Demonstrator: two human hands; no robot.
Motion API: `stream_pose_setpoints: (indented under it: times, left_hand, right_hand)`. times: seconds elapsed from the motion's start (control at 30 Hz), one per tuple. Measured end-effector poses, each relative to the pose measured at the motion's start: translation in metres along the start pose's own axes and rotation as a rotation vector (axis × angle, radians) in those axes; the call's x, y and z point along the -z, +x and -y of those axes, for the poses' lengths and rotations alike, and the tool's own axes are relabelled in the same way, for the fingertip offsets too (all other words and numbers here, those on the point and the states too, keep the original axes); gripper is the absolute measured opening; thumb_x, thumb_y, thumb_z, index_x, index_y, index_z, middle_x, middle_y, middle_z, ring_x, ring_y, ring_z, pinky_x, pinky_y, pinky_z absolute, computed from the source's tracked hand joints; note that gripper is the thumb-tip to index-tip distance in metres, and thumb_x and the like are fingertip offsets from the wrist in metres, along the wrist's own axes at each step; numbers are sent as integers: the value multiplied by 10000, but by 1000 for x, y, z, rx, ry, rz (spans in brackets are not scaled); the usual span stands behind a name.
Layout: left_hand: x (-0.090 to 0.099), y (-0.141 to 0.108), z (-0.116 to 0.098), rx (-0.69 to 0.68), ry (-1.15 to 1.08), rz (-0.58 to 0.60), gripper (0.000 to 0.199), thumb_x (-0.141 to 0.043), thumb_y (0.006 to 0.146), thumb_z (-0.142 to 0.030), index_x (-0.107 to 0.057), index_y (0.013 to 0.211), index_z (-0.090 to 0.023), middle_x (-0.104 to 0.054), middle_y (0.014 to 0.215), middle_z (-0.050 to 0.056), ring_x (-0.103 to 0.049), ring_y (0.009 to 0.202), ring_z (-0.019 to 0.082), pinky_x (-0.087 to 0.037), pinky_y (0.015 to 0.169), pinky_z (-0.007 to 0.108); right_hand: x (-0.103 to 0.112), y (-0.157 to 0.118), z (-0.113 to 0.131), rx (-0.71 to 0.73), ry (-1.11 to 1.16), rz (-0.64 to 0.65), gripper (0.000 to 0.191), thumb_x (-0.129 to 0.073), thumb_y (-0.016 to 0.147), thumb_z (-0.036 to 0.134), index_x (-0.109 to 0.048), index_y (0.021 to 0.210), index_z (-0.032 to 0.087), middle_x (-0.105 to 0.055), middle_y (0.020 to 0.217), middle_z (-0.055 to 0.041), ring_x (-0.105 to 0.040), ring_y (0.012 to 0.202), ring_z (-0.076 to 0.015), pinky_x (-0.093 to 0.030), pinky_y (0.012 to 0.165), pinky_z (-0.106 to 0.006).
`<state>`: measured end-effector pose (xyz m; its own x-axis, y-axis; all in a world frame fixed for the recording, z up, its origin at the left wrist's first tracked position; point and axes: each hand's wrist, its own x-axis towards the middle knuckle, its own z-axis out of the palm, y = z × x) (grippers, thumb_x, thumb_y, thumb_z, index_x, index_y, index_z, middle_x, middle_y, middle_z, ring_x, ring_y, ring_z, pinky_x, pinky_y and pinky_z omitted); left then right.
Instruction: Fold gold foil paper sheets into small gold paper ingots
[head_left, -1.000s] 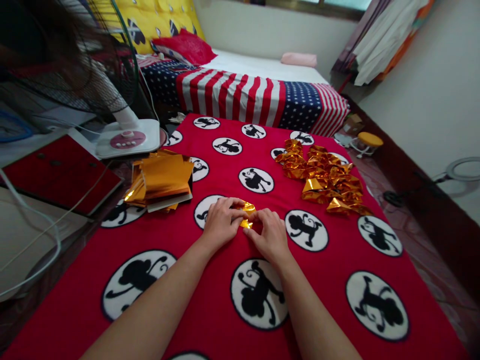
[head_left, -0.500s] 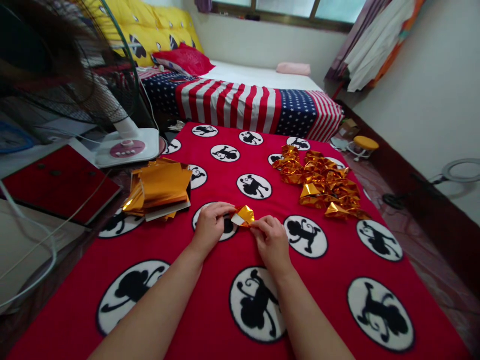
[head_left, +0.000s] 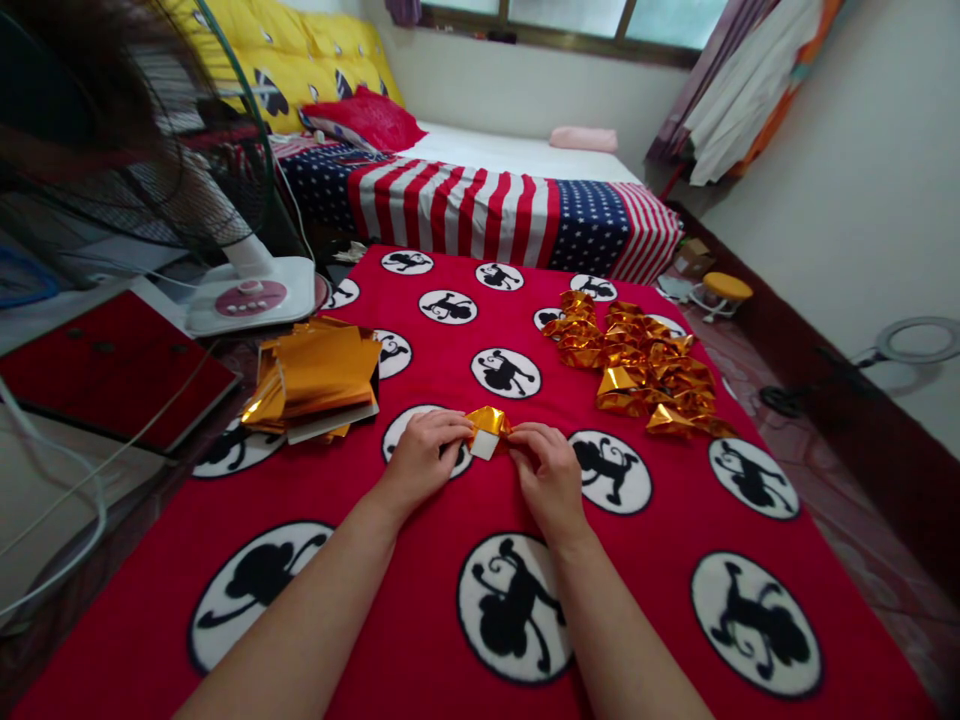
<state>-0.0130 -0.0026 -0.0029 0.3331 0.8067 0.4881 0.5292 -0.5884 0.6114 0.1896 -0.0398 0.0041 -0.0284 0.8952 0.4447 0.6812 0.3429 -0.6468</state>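
Observation:
Between my two hands is a small folded piece of gold foil paper (head_left: 489, 424), with a white patch of its underside facing me. My left hand (head_left: 426, 452) pinches its left end, and my right hand (head_left: 547, 472) pinches the right end between thumb and fingers. Both hands are low over the red cloth (head_left: 420, 620) printed with black monkeys in white circles. To the left lies a stack of flat gold foil sheets (head_left: 322, 370). A heap of folded gold foil pieces (head_left: 637, 360) spreads across the cloth on the right.
An electric fan (head_left: 251, 290) stands at the left beside a dark red panel (head_left: 112, 370). Beyond the cloth is a bed with a flag-patterned cover (head_left: 465, 205). A yellow-topped stool (head_left: 726, 286) and a ring-shaped lamp (head_left: 919, 340) are at the right by the wall.
The foil piece has turned between my fingers, so its white patch now faces me squarely and the gold lies above it. Both hands still pinch its ends.

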Motion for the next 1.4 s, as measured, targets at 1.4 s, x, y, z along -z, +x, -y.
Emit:
stream_pose_setpoints:
  times: [1.4]
  left_hand:
    - [10, 4, -6, -60, 3, 119, 175, -649, 829, -165, -724, 986, -188, -717, 989, 73, -641, 925, 191, -520, 856, 353]
  right_hand:
    - [8, 9, -5, 97, -29, 177, 239, -732, 796, 206, -729, 1026, 271, -710, 1126, -28, -594, 1007, -238, -463, 908, -430]
